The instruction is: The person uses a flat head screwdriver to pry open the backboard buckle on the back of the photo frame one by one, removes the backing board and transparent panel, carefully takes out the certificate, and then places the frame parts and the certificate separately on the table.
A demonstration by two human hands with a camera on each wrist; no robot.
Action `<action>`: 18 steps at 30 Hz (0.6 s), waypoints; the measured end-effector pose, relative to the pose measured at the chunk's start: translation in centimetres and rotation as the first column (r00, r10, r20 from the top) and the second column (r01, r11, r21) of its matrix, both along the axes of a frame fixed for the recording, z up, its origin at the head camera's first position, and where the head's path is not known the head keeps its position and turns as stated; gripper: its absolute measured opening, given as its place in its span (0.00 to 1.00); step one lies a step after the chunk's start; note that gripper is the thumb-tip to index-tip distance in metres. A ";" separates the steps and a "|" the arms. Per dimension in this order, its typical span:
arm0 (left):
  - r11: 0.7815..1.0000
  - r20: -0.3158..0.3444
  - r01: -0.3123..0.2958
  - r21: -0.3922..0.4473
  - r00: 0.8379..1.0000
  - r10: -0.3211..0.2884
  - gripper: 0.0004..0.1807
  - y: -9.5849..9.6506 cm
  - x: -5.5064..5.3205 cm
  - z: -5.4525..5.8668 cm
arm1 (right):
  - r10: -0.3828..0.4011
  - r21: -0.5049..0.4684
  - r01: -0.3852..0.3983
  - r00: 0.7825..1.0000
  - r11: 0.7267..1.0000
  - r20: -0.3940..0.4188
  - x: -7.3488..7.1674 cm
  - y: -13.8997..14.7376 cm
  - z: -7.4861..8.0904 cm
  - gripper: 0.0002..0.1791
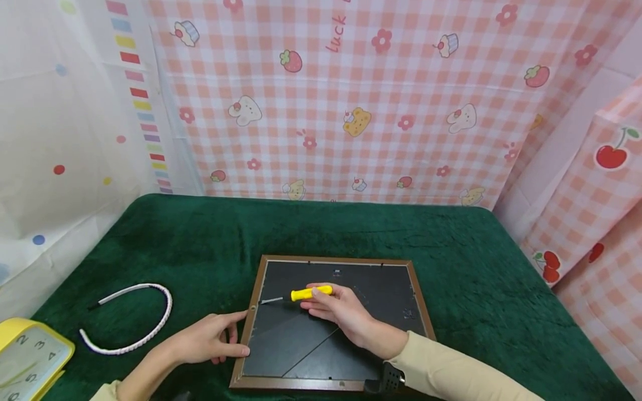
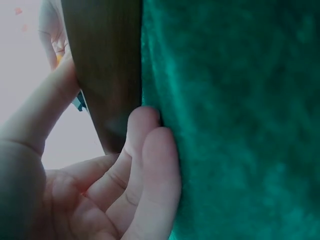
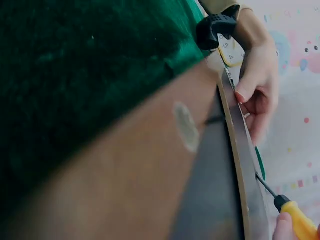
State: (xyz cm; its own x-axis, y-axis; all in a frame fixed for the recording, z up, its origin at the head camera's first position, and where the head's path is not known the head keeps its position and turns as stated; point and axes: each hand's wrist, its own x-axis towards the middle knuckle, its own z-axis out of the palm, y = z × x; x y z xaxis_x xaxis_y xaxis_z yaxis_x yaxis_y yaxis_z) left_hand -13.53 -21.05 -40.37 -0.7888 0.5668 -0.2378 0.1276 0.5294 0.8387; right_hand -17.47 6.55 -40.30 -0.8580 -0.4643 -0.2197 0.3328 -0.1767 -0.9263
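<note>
A brown picture frame lies back side up on the green cloth, its black backing board facing me. My right hand grips a screwdriver by its yellow handle. The screwdriver's metal tip reaches the inner left edge of the frame, beside a small dark tab. My left hand holds the frame's left side, thumb and index finger on the border. In the left wrist view, other fingers lie along the frame's outer side. The right wrist view shows the screwdriver shaft meeting the frame edge.
Left of the frame, a white headband lies on the green cloth. A yellow clock stands at the near left corner. Several small tabs line the frame's inner edges. Patterned curtains hang behind and at both sides.
</note>
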 end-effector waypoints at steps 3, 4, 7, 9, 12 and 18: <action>1.000 -0.011 0.013 -0.001 1.000 -0.013 0.41 0.0 0.0 0.0 | -0.043 -0.016 0.043 0.999 0.999 -0.001 0.5 -0.4 -0.1 0.25; 1.000 -0.015 0.016 -0.003 1.000 -0.016 0.41 0.0 0.0 0.1 | -0.056 -0.017 0.056 0.998 0.998 -0.004 0.7 -0.6 -0.1 0.25; 1.000 -0.026 0.020 -0.008 0.999 -0.020 0.41 -0.1 0.0 0.1 | -0.076 -0.011 0.075 0.997 0.997 -0.030 1.2 -1.0 -0.1 0.25; 1.000 -0.027 0.019 -0.007 0.999 -0.019 0.41 -0.1 0.0 0.1 | -0.078 -0.001 0.079 0.995 0.997 -0.061 1.4 -1.2 -0.1 0.25; 1.000 -0.022 0.014 0.006 1.000 -0.013 0.41 -0.1 0.0 0.1 | -0.075 0.011 0.077 0.991 0.997 -0.115 1.4 -1.3 -0.1 0.25; 1.000 -0.024 0.010 0.012 1.000 -0.010 0.41 -0.1 0.0 -0.1 | -0.051 0.023 0.058 0.970 0.998 -0.237 0.8 -1.9 0.2 0.23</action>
